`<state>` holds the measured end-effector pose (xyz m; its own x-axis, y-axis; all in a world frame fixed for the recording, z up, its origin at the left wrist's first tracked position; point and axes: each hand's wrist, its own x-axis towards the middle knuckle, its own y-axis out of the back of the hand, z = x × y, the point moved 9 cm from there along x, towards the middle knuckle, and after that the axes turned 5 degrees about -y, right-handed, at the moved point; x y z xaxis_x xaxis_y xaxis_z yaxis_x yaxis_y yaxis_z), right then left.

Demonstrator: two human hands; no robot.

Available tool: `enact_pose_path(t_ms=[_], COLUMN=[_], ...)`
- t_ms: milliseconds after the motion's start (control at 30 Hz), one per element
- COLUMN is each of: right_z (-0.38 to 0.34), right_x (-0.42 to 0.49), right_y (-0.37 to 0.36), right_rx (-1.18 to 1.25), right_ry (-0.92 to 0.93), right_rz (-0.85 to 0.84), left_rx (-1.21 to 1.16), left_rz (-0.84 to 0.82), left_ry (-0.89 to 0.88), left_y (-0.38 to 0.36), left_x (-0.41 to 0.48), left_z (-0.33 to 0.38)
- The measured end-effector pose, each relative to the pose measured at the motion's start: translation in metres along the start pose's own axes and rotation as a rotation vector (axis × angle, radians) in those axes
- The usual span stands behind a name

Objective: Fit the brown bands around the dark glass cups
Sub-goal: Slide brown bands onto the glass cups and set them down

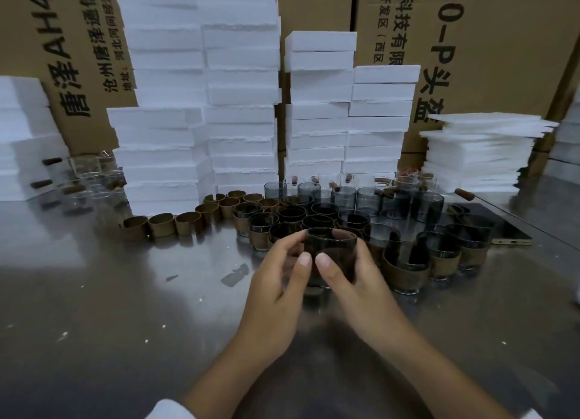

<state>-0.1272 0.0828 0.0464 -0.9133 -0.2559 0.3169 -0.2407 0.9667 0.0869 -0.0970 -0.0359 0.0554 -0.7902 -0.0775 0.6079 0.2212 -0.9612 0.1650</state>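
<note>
Your left hand and right hand both clasp one dark smoked-glass cup, brown band apparently half-seated. Next: press it down evenly, thumbs opposed.

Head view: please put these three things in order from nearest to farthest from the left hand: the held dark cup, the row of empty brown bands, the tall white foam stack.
1. Held dark cup: in the left hand itself.
2. Row of empty brown bands: on the table, up and left.
3. Tall white foam stack: behind the bands.
</note>
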Motion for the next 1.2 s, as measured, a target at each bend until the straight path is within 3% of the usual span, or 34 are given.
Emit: enact_pose_path(t_ms=[167, 300, 433, 533, 833, 1200], right_z=[0.002, 0.005, 0.007, 0.009, 0.000, -0.007], right_x=[0.000, 0.000, 0.001, 0.002, 0.000, -0.004], right_y=[-0.001, 0.000, -0.003, -0.002, 0.003, -0.005], right_rx=[-0.008, -0.033, -0.037, -0.013, -0.030, -0.036], right_ry=[0.016, 0.015, 0.010, 0.017, 0.051, 0.073], right_rz=[0.047, 0.072, 0.059, 0.064, 0.121, 0.073], left_rx=[0.081, 0.179, 0.331, 0.368, 0.366, 0.322], left_rz=[0.063, 0.147, 0.078, 0.006, 0.017, -0.055], left_ry=[-0.024, -0.183, -0.429, -0.515, -0.379, -0.175], left_y=[0.009, 0.015, 0.003, -0.007, 0.000, 0.003], left_x=[0.002, 0.000, -0.006, -0.009, -0.004, 0.010], left_z=[0.000, 0.021, 0.048, 0.053, 0.036, 0.021])
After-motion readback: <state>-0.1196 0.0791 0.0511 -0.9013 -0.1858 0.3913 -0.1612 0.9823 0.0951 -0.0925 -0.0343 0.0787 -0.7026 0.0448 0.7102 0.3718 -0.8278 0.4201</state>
